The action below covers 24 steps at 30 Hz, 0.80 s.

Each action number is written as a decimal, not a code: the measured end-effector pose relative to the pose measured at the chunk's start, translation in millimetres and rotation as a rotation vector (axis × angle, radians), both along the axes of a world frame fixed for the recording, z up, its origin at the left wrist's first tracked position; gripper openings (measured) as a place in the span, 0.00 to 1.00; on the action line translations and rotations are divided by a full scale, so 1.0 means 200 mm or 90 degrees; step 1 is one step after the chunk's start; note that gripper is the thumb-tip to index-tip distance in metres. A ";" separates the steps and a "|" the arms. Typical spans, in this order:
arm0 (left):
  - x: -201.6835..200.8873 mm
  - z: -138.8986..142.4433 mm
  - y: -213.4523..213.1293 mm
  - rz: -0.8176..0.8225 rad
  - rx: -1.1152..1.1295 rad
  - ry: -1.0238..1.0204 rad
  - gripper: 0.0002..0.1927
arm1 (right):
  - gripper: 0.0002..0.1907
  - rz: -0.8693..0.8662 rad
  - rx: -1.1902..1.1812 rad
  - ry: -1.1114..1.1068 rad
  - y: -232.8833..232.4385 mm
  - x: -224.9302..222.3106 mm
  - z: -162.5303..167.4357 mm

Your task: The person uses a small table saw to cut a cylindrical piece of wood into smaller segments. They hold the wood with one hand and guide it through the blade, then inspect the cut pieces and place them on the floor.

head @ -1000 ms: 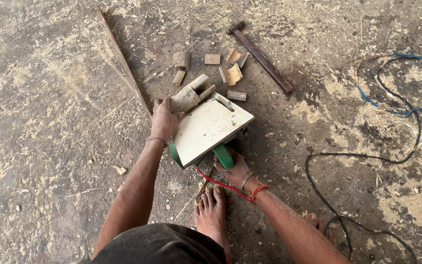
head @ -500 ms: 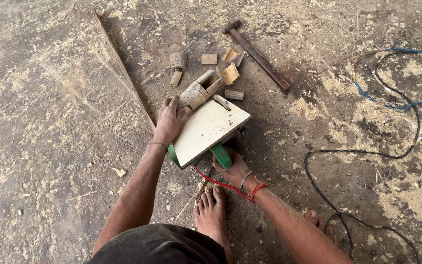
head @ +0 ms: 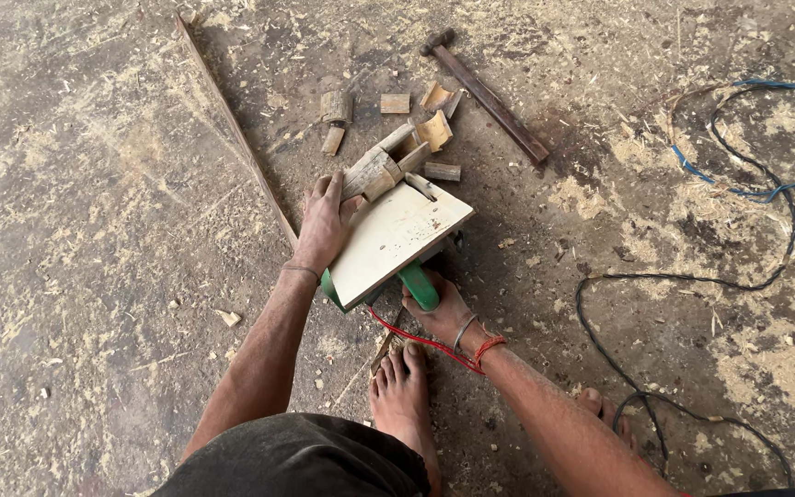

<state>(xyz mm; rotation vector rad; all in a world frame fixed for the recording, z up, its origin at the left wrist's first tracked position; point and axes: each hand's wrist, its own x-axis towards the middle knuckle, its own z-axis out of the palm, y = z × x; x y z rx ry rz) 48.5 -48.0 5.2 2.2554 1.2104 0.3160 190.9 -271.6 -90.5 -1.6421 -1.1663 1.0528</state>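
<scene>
A green power saw with a pale flat plate [head: 396,236] lies upturned on the dusty floor. My left hand [head: 325,224] grips a short piece of bamboo [head: 372,172] against the far edge of that plate. My right hand [head: 441,310] is closed on the saw's green handle [head: 418,284] below the plate, wrist wrapped in red thread and a bangle. A red cord [head: 409,335] runs from the saw past my bare foot [head: 402,393].
Several cut bamboo bits [head: 396,103] lie beyond the saw. A hammer [head: 487,95] rests at upper right, a thin long stick [head: 235,128] at left. Black cable [head: 655,281] and blue cable [head: 747,189] snake over the floor on the right. Sawdust covers the ground.
My left hand has moved up along the plate's left side and taken hold of the bamboo piece at its far edge. The right hand stays on the handle.
</scene>
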 end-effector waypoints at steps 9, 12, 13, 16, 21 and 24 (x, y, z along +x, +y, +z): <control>0.00 -0.01 0.00 -0.023 0.034 -0.022 0.34 | 0.15 0.015 -0.012 -0.038 0.01 0.00 0.01; 0.01 0.00 -0.01 -0.016 0.020 -0.011 0.34 | 0.15 0.017 -0.008 -0.032 0.01 0.00 0.02; 0.01 0.01 -0.01 -0.017 0.023 -0.008 0.34 | 0.15 0.018 -0.008 -0.029 0.00 0.00 0.02; 0.00 0.01 -0.02 -0.023 0.024 -0.011 0.34 | 0.15 0.022 0.006 -0.026 0.00 0.00 0.01; 0.00 0.00 -0.02 -0.036 0.054 -0.002 0.34 | 0.15 0.013 0.020 -0.028 0.00 0.00 0.01; 0.00 0.01 -0.01 -0.043 0.043 -0.007 0.34 | 0.15 0.015 -0.001 -0.033 0.01 0.00 0.02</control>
